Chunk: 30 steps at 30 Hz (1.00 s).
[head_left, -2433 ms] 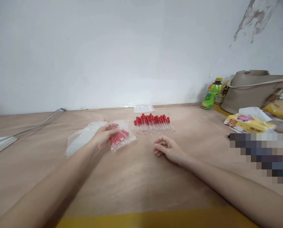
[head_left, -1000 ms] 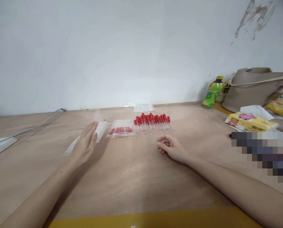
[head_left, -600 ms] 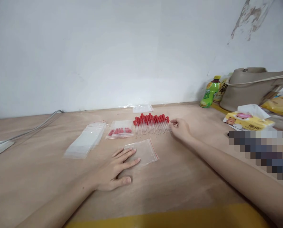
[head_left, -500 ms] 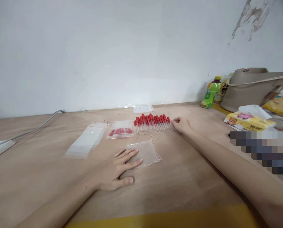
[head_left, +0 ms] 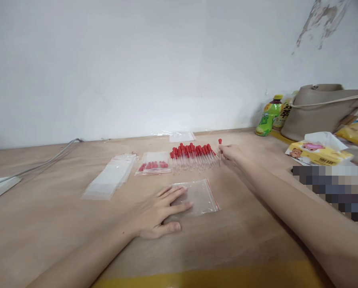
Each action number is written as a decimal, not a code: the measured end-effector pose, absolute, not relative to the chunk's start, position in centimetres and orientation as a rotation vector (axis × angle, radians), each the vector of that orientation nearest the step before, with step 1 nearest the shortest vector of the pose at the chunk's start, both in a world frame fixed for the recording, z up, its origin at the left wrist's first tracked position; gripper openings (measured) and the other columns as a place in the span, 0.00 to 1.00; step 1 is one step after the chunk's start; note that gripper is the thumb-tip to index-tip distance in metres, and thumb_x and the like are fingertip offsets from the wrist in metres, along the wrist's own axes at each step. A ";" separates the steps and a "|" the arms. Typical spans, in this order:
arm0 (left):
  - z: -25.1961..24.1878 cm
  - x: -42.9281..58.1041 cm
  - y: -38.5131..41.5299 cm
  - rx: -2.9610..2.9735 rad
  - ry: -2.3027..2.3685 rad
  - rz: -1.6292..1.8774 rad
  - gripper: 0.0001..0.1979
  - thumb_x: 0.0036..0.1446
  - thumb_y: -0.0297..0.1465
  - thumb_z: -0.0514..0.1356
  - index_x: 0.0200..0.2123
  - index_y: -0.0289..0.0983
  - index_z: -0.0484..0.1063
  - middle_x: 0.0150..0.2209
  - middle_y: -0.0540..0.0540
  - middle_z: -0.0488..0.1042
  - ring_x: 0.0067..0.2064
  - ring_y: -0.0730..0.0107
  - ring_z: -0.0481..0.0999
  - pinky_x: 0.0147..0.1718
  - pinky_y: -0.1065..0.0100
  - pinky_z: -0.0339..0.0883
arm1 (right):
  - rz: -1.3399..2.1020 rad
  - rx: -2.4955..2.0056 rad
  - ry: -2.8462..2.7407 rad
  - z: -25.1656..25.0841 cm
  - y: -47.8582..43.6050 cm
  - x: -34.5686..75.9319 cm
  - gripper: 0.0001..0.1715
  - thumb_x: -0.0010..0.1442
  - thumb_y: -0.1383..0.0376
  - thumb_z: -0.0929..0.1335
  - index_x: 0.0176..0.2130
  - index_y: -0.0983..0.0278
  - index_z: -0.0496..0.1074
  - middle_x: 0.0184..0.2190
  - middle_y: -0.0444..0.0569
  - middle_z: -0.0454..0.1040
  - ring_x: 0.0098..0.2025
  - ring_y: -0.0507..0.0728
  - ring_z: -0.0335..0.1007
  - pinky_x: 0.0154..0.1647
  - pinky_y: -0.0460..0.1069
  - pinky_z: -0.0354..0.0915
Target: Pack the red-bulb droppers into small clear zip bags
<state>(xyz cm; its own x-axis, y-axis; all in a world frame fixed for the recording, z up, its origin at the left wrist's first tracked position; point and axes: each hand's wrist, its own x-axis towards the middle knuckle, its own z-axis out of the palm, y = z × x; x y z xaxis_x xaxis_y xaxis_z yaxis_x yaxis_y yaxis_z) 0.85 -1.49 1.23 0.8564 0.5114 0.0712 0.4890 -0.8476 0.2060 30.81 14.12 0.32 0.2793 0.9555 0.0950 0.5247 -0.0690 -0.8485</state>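
Fingers spread, my left hand (head_left: 168, 212) lies flat on the left part of a clear zip bag (head_left: 201, 198) on the table. My right hand (head_left: 229, 153) pinches a dropper (head_left: 220, 141) with a red rubber bulb and a thin clear stem, held upright with the bulb on top. Just left of it lies a row of several more red-bulbed droppers (head_left: 192, 154), stems toward me. Farther left, a zip bag with several red-bulbed pieces inside (head_left: 153, 164) rests on the table. Beside that is a fanned stack of clear bags (head_left: 110, 178).
Another clear bag (head_left: 181, 137) lies by the wall. At the right stand a green drink bottle (head_left: 269, 116), a grey-beige handbag (head_left: 319, 110) and a yellow tissue pack (head_left: 317, 151). A grey cable (head_left: 51, 159) runs along the left side to a white object (head_left: 1, 188).
My right hand has drawn one dropper away from the right end of the row and raised it upright. My left hand has slid the zip bag a little to the right.
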 end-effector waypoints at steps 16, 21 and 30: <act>-0.2 0.8 -1.3 2.721 1.084 0.347 0.26 0.60 0.41 0.49 0.60 0.46 0.49 0.62 0.47 0.50 0.61 0.58 0.51 0.57 0.52 0.47 | 1.230 -1.088 -1.098 -2.0 2.8 27.3 0.33 0.46 0.55 0.69 0.46 0.59 0.52 0.25 0.39 0.67 0.24 0.50 0.68 0.27 0.48 0.67; -0.2 0.9 -1.3 2.678 1.129 0.406 0.28 0.59 0.42 0.51 0.60 0.44 0.49 0.60 0.46 0.54 0.60 0.61 0.53 0.57 0.55 0.48 | 1.442 -1.090 -1.239 -2.1 2.4 28.3 0.22 0.45 0.54 0.70 0.35 0.65 0.64 0.28 0.46 0.71 0.29 0.50 0.69 0.35 0.48 0.66; 0.0 1.1 -1.3 2.673 1.139 0.418 0.26 0.58 0.43 0.52 0.59 0.45 0.53 0.60 0.46 0.54 0.60 0.58 0.55 0.56 0.53 0.50 | 1.579 -0.994 -1.709 -1.0 2.3 29.3 0.21 0.42 0.57 0.73 0.33 0.66 0.69 0.24 0.42 0.71 0.26 0.48 0.64 0.28 0.44 0.60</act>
